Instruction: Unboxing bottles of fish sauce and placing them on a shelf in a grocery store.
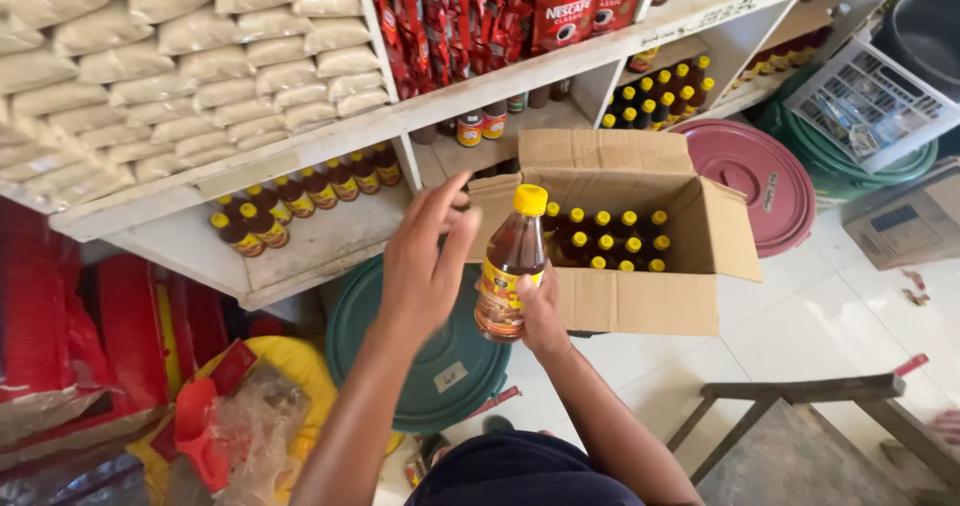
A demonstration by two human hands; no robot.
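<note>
From my head camera, I have the bottle [510,266] upright in my right hand [540,316], fingers wrapped round its lower half from behind; its yellow cap points to twelve o'clock. The grip sits low, so I judge the bottle could tip or slip and fall on the green lid [440,366] below. My left hand [425,261], at nine o'clock of the bottle, is spread wide and holds nothing; whether its fingertips brush the glass I cannot tell. At two o'clock the cardboard box [640,296] stands open, more yellow-capped bottles inside. The shelf [300,251] with like bottles lies at ten o'clock.
</note>
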